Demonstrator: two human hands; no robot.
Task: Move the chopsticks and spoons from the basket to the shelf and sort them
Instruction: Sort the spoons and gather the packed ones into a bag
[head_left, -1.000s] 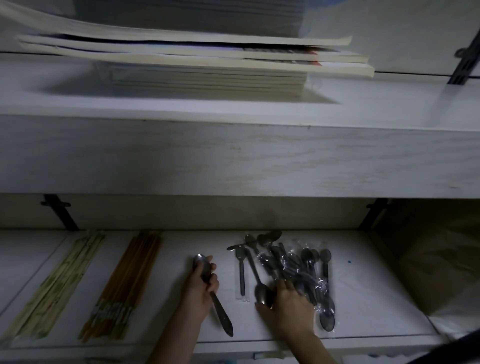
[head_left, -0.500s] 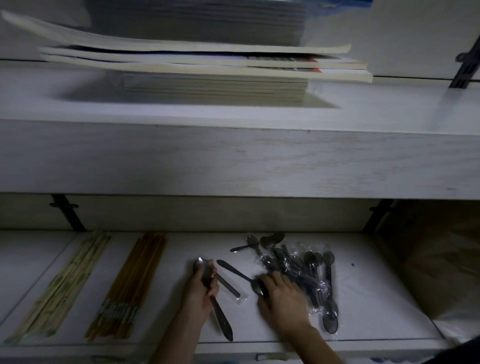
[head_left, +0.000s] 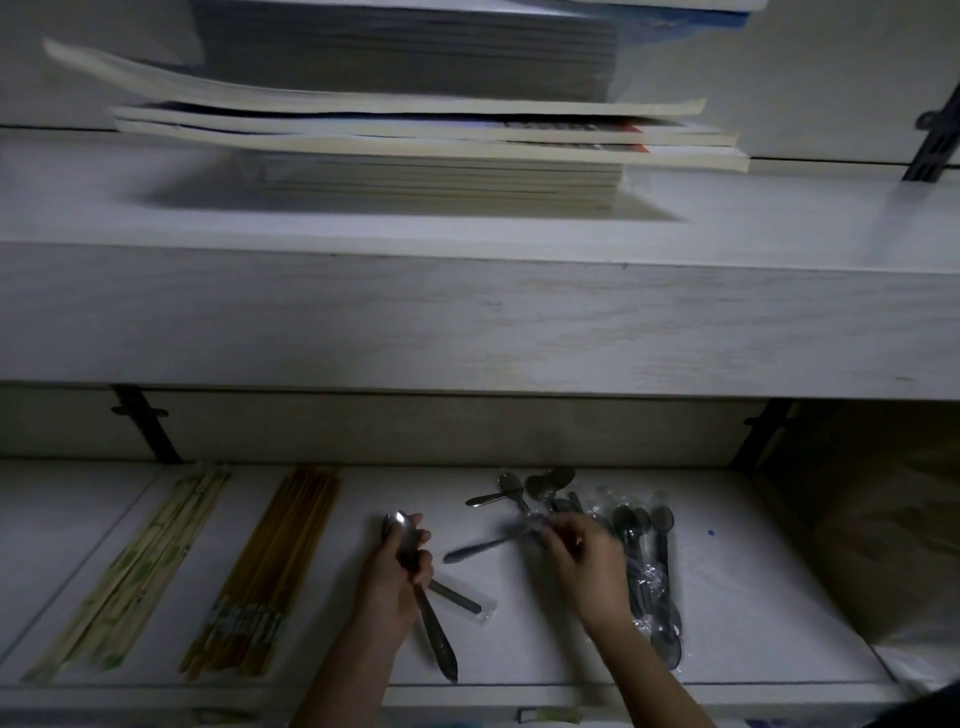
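On the lower white shelf (head_left: 753, 597) my left hand (head_left: 397, 582) grips a large metal spoon (head_left: 434, 631), bowl pointing to the back and handle toward the front edge. My right hand (head_left: 584, 566) pinches a smaller spoon (head_left: 483, 546) by its bowl end, lifted and blurred, handle pointing left. Behind and right of that hand lies a pile of spoons (head_left: 652, 571), several in clear wrappers. A wrapped spoon (head_left: 460, 600) lies flat between my hands. At the left lie pale bamboo chopsticks (head_left: 132, 577) and brown chopsticks (head_left: 270, 577) in two separate rows.
An upper shelf board (head_left: 467, 322) overhangs the lower one, with a stack of books and magazines (head_left: 415, 130) on top. Black brackets (head_left: 145, 426) stand at the back wall. A brown paper bag (head_left: 872, 525) fills the right side. No basket is in view.
My right hand has lifted a small spoon out of the pile and swung it left. The wrapped spoon now lies flat between the hands. My left hand keeps its spoon.
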